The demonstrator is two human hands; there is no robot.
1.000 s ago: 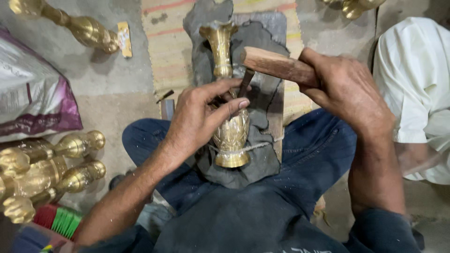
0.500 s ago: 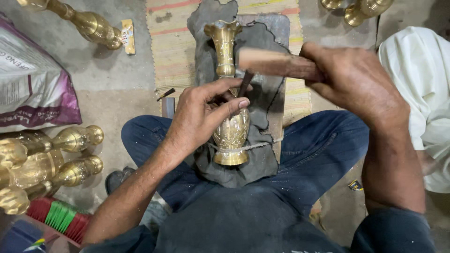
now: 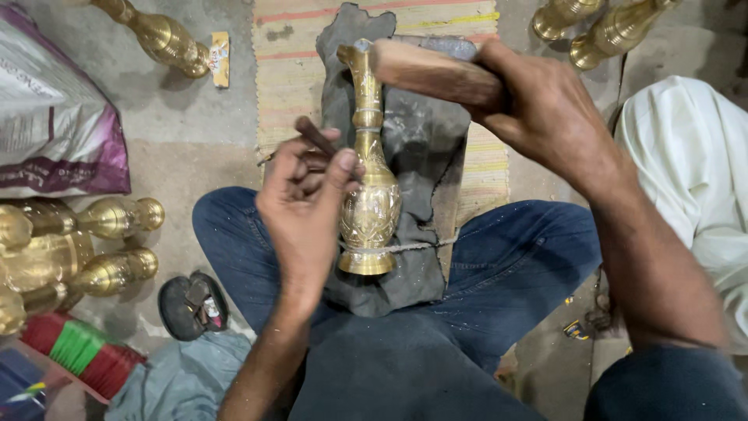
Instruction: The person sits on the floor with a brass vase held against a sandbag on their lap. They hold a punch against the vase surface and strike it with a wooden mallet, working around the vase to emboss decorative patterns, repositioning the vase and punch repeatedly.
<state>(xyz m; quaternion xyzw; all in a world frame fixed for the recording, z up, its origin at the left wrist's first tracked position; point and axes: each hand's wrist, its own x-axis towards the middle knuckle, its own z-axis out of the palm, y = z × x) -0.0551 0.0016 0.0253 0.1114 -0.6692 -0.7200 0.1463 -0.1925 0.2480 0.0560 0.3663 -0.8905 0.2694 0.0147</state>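
Observation:
A brass vase (image 3: 369, 206) with an engraved belly lies lengthwise on a dark grey cloth (image 3: 425, 148) over my lap, tied down by a cord near its base. My left hand (image 3: 305, 204) rests against the vase's left side and pinches a thin dark chisel (image 3: 314, 135) that points at the vase's neck. My right hand (image 3: 545, 109) grips a wooden hammer handle (image 3: 432, 72), raised above the upper part of the vase. The hammer's head is hidden.
Several brass vases lie at the left (image 3: 86, 249), one at the top left (image 3: 160, 35) and two at the top right (image 3: 604, 27). A purple-and-white sack (image 3: 54, 132) sits on the left. A person in white cloth (image 3: 689, 164) sits to the right. A striped mat (image 3: 284, 86) lies under the cloth.
My right hand has lifted the wooden handle up and away from the vase. My left hand has shifted the chisel slightly up the vase's side. The view has moved closer.

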